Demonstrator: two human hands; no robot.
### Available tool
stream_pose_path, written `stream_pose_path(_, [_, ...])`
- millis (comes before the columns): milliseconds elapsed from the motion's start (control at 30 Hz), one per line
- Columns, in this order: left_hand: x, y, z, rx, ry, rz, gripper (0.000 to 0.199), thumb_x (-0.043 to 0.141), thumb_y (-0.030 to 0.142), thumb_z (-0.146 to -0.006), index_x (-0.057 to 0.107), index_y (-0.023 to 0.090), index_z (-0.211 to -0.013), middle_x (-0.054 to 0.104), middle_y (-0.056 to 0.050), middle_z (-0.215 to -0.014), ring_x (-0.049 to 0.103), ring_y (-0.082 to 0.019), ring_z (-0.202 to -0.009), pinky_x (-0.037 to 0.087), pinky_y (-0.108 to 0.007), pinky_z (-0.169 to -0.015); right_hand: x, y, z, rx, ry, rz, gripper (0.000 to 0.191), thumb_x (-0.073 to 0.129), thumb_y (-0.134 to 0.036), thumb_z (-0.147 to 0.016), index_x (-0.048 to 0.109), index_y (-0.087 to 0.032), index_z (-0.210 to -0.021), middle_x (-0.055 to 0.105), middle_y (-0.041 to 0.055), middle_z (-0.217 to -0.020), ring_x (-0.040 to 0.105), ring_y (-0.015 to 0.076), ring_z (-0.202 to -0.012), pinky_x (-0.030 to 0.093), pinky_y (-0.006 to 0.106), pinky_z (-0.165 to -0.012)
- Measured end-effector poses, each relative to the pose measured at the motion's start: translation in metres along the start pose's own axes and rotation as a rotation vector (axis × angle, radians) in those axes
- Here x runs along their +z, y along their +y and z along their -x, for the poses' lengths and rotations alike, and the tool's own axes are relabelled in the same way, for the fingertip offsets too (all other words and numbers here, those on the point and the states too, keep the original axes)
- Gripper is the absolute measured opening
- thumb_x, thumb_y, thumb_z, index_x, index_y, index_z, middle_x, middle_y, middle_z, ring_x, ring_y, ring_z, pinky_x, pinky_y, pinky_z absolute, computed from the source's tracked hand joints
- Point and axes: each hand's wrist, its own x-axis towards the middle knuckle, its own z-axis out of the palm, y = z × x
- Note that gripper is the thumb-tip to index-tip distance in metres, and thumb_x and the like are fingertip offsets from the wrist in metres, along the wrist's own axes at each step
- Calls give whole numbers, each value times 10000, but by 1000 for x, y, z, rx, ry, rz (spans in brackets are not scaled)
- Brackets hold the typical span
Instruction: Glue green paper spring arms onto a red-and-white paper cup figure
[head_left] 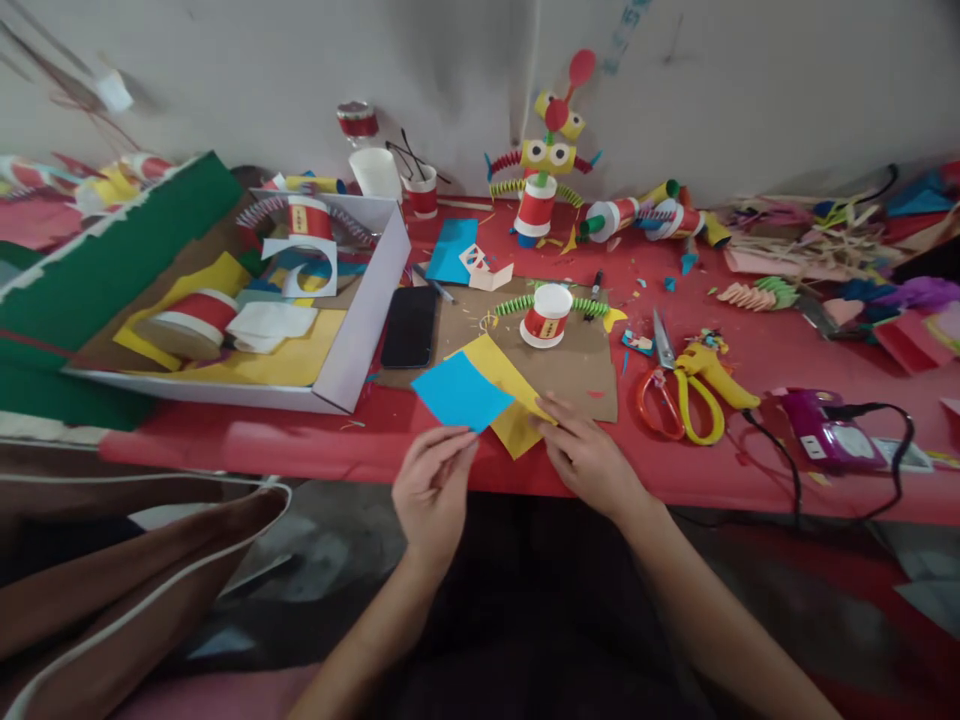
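My left hand [435,485] pinches the lower edge of a blue piece of paper [461,388]. In my right hand [585,450] is the right edge of a yellow piece of paper [517,425], gripped between thumb and fingers. The blue paper overlaps part of the yellow one, both raised near the table's front edge. Just beyond them a red and white paper cup [550,318] with green pleated paper arms stands on a brown cardboard sheet [465,312]. Its right arm ends in a yellow paper tip.
An open box [360,325] of paper scraps and a phone [409,328] lie to the left. Rightward are scissors [664,345], a yellow glue gun [716,375] and a purple corded device [829,430]. Finished cup figures [535,210] stand by the wall. Another person's legs [142,590] are at lower left.
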Motion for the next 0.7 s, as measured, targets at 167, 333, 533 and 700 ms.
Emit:
stream_pose_path(167, [24,-9,3,171,-275,-35,213,614,70,-813,741,217,-901,726,-40,-922,683,-140,-858,569,-281,-818,-2,2,7,257,147,-139,409,589,-299,-868,524,-233,-1267,537,131,-1319,517,268,-1241,464,475,-1028])
stream_pose_path(333, [33,-14,-5,141,-494,-83,229,586,41,-810,750,195,-852,750,-51,-911,704,-156,-838,587,-285,-779,-6,7,7,286,137,-183,446,610,-369,-857,529,-286,-1288,542,92,-1290,518,262,-1232,459,462,-1023])
stream_pose_path(533, [35,-11,-2,228,-490,-180,201,589,79,-822,749,202,-835,757,-44,-860,678,-179,-810,563,-356,-762,-2,6,6,189,104,-97,243,535,-245,-904,685,-243,-1095,581,102,-1250,577,230,-1141,491,441,-968])
stream_pose_path(700, [26,-12,-9,335,-548,-236,150,607,173,-842,742,216,-890,754,-45,-880,656,-186,-817,543,-377,-775,-1,6,4,134,79,-12,264,510,-172,-894,711,-240,-1053,640,102,-1180,560,249,-1136,490,481,-948])
